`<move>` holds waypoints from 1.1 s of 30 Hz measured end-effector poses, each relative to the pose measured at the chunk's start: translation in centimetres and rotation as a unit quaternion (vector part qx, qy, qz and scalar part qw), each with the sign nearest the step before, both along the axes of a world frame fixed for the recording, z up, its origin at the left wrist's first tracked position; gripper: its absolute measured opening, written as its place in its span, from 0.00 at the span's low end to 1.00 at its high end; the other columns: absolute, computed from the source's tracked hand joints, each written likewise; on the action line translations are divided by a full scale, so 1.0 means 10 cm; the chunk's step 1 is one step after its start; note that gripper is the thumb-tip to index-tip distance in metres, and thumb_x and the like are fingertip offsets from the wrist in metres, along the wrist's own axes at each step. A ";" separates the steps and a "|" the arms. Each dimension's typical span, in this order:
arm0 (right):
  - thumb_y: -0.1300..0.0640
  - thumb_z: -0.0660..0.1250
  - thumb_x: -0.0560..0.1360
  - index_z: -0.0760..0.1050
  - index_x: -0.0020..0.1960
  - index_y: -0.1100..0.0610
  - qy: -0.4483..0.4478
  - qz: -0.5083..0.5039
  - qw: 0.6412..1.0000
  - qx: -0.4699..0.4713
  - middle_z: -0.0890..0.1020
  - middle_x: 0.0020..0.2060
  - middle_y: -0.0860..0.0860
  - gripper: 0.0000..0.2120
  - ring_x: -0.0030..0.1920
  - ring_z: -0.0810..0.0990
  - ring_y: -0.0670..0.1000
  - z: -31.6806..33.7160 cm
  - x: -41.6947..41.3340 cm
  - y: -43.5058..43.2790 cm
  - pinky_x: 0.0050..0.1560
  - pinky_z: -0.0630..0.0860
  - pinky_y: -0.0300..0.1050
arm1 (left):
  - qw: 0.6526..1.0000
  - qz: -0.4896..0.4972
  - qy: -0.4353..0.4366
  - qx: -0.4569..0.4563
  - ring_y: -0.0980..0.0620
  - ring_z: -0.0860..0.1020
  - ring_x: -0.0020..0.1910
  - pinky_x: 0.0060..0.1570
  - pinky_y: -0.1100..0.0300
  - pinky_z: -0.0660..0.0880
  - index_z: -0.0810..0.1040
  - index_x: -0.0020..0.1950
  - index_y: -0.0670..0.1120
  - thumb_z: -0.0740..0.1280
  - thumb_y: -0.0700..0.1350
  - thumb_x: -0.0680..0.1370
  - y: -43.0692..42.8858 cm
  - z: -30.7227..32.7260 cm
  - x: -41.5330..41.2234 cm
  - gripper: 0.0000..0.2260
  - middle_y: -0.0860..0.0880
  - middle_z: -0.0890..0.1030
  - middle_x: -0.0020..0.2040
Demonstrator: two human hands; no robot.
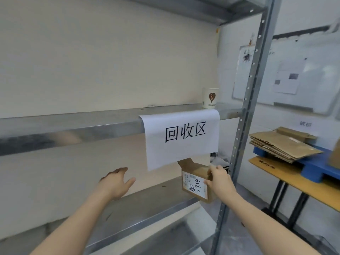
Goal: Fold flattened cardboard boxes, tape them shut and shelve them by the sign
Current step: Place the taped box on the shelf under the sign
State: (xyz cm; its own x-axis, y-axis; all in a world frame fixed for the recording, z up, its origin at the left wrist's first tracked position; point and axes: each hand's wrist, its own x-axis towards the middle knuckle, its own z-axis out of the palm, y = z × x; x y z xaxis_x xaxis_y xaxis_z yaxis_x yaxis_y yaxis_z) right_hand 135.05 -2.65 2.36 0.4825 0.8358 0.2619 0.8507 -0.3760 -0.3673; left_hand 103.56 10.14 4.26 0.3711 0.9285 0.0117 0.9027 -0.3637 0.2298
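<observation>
A small brown cardboard box (195, 181) with a white shipping label sits at the right end of the lower metal shelf (147, 205), one flap raised at its back. My right hand (219, 179) grips its right side, fingers curled over the top edge. A white paper sign (181, 137) with black characters hangs from the upper shelf's front rail, just above the box. My left hand (117, 183) hovers over the lower shelf to the left of the box, fingers relaxed and holding nothing.
A paper cup (210, 98) stands on the upper shelf (73, 124) behind the sign. The shelf's grey upright post (244, 115) rises right of the box. Flattened cardboard boxes (283, 142) lie on a blue pallet (316, 168) on a yellow-topped table (298, 184) at right. A whiteboard (312, 78) hangs on the wall.
</observation>
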 end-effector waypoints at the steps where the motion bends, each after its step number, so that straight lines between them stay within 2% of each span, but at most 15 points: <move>1: 0.56 0.67 0.77 0.73 0.54 0.58 -0.006 0.003 1.000 -0.010 0.73 0.54 0.52 0.09 0.47 0.74 0.52 -0.02 0.15 0.04 0.46 0.72 0.44 | 1.000 0.004 -0.001 -0.005 0.49 0.63 0.74 0.68 0.55 0.64 0.56 0.78 0.50 0.54 0.62 0.80 -0.01 0.00 0.16 0.29 0.51 0.61 0.77; 3: 0.59 0.62 0.78 0.74 0.57 0.59 -0.015 0.009 0.999 -0.030 0.73 0.56 0.54 0.08 0.50 0.76 0.55 -0.07 0.40 0.14 0.47 0.72 0.46 | 1.000 0.015 -0.008 -0.015 0.48 0.66 0.72 0.65 0.55 0.66 0.59 0.76 0.50 0.55 0.62 0.80 0.00 -0.02 0.45 0.28 0.50 0.64 0.75; 5: 0.60 0.60 0.79 0.75 0.58 0.59 -0.013 0.016 0.999 -0.033 0.73 0.57 0.55 0.09 0.51 0.77 0.57 -0.13 0.61 0.28 0.48 0.73 0.47 | 0.998 0.040 -0.023 -0.030 0.47 0.72 0.65 0.59 0.56 0.71 0.66 0.72 0.50 0.57 0.62 0.79 0.04 -0.06 0.68 0.25 0.48 0.72 0.69; 7: 0.60 0.61 0.79 0.74 0.59 0.58 -0.005 0.015 0.999 -0.041 0.73 0.59 0.55 0.10 0.53 0.77 0.57 -0.20 0.78 0.41 0.50 0.76 0.48 | 0.990 0.090 -0.086 -0.070 0.47 0.75 0.60 0.56 0.58 0.73 0.72 0.65 0.51 0.62 0.63 0.76 0.10 -0.12 0.86 0.24 0.49 0.77 0.63; 8: 0.60 0.61 0.79 0.74 0.60 0.58 -0.003 0.017 0.999 -0.043 0.72 0.60 0.55 0.11 0.53 0.77 0.57 -0.24 0.85 0.48 0.51 0.78 0.49 | 0.984 0.107 -0.117 -0.084 0.46 0.75 0.61 0.59 0.58 0.72 0.72 0.65 0.51 0.64 0.63 0.75 0.12 -0.16 0.93 0.24 0.49 0.77 0.63; 10: 0.61 0.62 0.78 0.75 0.61 0.59 -0.003 0.017 0.999 -0.043 0.72 0.61 0.55 0.12 0.53 0.78 0.56 -0.35 1.00 0.60 0.52 0.79 0.50 | 0.982 0.091 -0.136 -0.092 0.45 0.70 0.68 0.67 0.55 0.67 0.70 0.69 0.51 0.64 0.60 0.77 0.20 -0.22 1.10 0.23 0.49 0.73 0.69; 12: 0.62 0.62 0.78 0.75 0.61 0.59 -0.001 0.012 0.999 -0.046 0.73 0.61 0.55 0.12 0.52 0.79 0.56 -0.43 1.11 0.68 0.53 0.79 0.50 | 0.982 0.068 -0.133 -0.113 0.45 0.63 0.73 0.72 0.52 0.59 0.64 0.74 0.52 0.57 0.57 0.81 0.27 -0.25 1.29 0.22 0.49 0.66 0.74; 15: 0.62 0.62 0.78 0.75 0.62 0.60 0.025 0.006 0.998 -0.052 0.71 0.63 0.55 0.14 0.54 0.78 0.57 -0.53 1.22 0.72 0.53 0.77 0.49 | 0.981 0.061 -0.099 -0.155 0.47 0.58 0.76 0.73 0.55 0.52 0.55 0.78 0.50 0.51 0.56 0.83 0.25 -0.23 1.52 0.24 0.48 0.58 0.78; 19: 0.59 0.63 0.78 0.74 0.62 0.60 0.037 0.024 0.995 -0.088 0.70 0.64 0.54 0.13 0.57 0.76 0.57 -0.62 1.30 0.70 0.57 0.77 0.50 | 0.973 0.072 -0.061 -0.209 0.48 0.54 0.77 0.73 0.56 0.51 0.48 0.79 0.48 0.46 0.58 0.83 0.20 -0.17 1.63 0.27 0.48 0.53 0.79; 22: 0.55 0.62 0.78 0.70 0.65 0.57 -0.003 0.044 0.995 -0.093 0.71 0.64 0.53 0.16 0.58 0.77 0.58 -0.58 1.29 0.64 0.53 0.78 0.52 | 0.980 0.094 -0.023 -0.173 0.48 0.56 0.77 0.72 0.56 0.54 0.51 0.79 0.46 0.46 0.59 0.83 0.14 -0.13 1.62 0.27 0.47 0.55 0.79; 25: 0.53 0.61 0.79 0.67 0.68 0.55 -0.095 0.082 0.989 -0.080 0.75 0.62 0.51 0.19 0.57 0.79 0.56 -0.43 1.23 0.58 0.49 0.77 0.49 | 0.987 0.104 0.021 -0.118 0.47 0.54 0.77 0.73 0.55 0.53 0.50 0.79 0.45 0.47 0.58 0.83 0.07 -0.15 1.54 0.28 0.47 0.53 0.79; 28: 0.48 0.60 0.78 0.64 0.72 0.52 -0.179 0.153 0.969 -0.071 0.78 0.61 0.51 0.24 0.61 0.75 0.54 -0.30 1.17 0.65 0.59 0.71 0.48 | 0.988 0.111 0.060 -0.086 0.46 0.55 0.77 0.74 0.54 0.55 0.49 0.79 0.46 0.48 0.60 0.82 0.00 -0.17 1.39 0.29 0.47 0.53 0.79; 31: 0.46 0.60 0.77 0.56 0.77 0.49 -0.192 0.216 0.950 -0.122 0.72 0.68 0.51 0.30 0.67 0.69 0.55 -0.18 0.99 0.80 0.66 0.63 0.50 | 0.990 0.106 0.092 0.010 0.47 0.60 0.75 0.71 0.56 0.58 0.55 0.78 0.49 0.51 0.60 0.82 -0.12 -0.10 1.15 0.27 0.47 0.60 0.77; 33: 0.46 0.61 0.77 0.55 0.77 0.49 -0.204 0.251 0.935 -0.147 0.68 0.72 0.52 0.31 0.70 0.67 0.55 -0.09 0.73 0.87 0.69 0.61 0.50 | 0.990 0.101 0.098 0.032 0.47 0.60 0.75 0.71 0.56 0.57 0.56 0.78 0.49 0.53 0.59 0.81 -0.23 -0.04 0.90 0.27 0.47 0.60 0.77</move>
State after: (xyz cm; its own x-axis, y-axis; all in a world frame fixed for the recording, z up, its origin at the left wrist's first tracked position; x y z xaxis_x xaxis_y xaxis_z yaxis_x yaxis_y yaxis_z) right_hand 142.37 6.01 1.50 -0.0799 0.9949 0.0613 0.9937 0.0746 0.0838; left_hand 112.58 7.80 3.89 0.1794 0.9836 0.0190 0.9834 -0.1799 0.0255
